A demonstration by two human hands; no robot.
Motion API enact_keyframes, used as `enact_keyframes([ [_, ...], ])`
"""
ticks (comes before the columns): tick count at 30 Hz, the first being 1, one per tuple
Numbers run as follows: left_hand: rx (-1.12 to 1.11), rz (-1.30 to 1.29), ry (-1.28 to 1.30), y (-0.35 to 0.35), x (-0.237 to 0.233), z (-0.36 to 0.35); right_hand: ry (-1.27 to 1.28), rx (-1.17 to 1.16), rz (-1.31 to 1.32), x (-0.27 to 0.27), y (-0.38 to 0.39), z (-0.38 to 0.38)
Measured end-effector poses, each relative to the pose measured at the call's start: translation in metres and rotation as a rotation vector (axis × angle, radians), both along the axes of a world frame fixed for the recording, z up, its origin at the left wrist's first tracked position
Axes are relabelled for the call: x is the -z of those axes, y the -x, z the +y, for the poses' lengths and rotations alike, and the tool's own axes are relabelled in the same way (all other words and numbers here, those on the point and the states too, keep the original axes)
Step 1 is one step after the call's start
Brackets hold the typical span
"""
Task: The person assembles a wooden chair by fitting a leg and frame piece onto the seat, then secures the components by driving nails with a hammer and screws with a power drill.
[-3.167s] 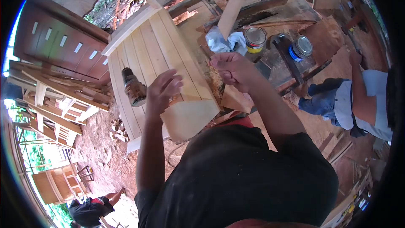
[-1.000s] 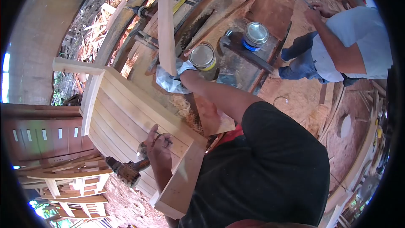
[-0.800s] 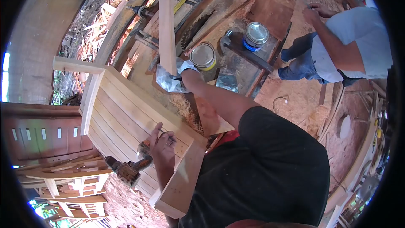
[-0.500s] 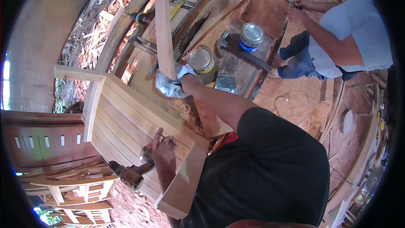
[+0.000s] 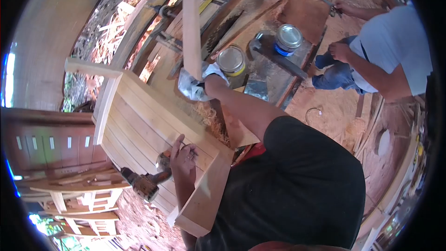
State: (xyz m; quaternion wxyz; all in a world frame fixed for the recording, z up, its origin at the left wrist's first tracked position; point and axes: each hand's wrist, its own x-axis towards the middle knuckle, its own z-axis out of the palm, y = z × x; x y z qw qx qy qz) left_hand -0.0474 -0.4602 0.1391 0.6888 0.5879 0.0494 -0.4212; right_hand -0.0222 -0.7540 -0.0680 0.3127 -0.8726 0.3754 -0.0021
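Observation:
My left hand [image 5: 184, 157] is over the slatted wooden piece [image 5: 139, 125], with fingers curled and pressed together. Something thin and dark seems to poke out between them, too small to name. Close beside it a cordless drill [image 5: 146, 186] lies on the slats, its bit pointing left. My right hand [image 5: 213, 83] reaches into a crumpled clear plastic bag [image 5: 189, 86] on the work table, so its fingers are hidden. An upright-looking wooden board [image 5: 191, 23] ends right at the bag.
Two round cans [image 5: 231, 60] [image 5: 289, 37] stand on the sawdust-covered table, near a saw blade [image 5: 218, 30] in a slot. A hammer-like tool [image 5: 281, 58] lies beside them. A co-worker in a light shirt [image 5: 395, 46] stands at right. Stacked wooden frames [image 5: 83, 204] lie lower left.
The view has shifted slightly, moving the table things rightward. The co-worker's hands have come apart, one lowered toward the body. My hands stay in about the same places.

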Motion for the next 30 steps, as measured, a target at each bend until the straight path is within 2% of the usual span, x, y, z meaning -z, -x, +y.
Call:
enact_keyframes([
  [4,-0.004,0.017,-0.008,-0.003,-0.002,0.002,-0.036,0.030,-0.027,0.023,-0.002,0.001],
  [7,-0.025,0.055,-0.002,-0.004,0.008,0.006,0.039,-0.152,0.114,-0.001,0.000,-0.005],
  [10,0.018,0.046,-0.013,-0.003,0.007,0.004,0.066,-0.113,0.111,-0.018,0.005,-0.006],
  [11,0.026,0.046,-0.018,-0.003,0.007,0.004,0.120,-0.042,0.022,-0.001,0.002,-0.004],
  [14,0.021,0.038,-0.036,-0.003,0.006,0.007,0.145,-0.052,0.035,0.026,-0.009,-0.007],
  [16,0.009,0.048,-0.048,-0.003,0.006,0.008,0.038,0.014,0.011,0.034,-0.009,-0.012],
  [20,-0.002,0.071,-0.044,-0.003,0.007,0.009,-0.132,0.035,0.008,0.010,-0.002,-0.016],
  [21,0.010,0.072,-0.034,-0.004,0.008,0.009,-0.017,-0.119,0.005,0.028,-0.006,-0.021],
  [28,0.031,0.062,-0.009,-0.002,0.018,0.011,-0.072,0.059,0.053,0.003,-0.003,-0.006],
  [30,0.023,0.061,-0.033,0.000,0.016,0.011,0.012,-0.015,0.066,0.041,-0.013,-0.012],
])
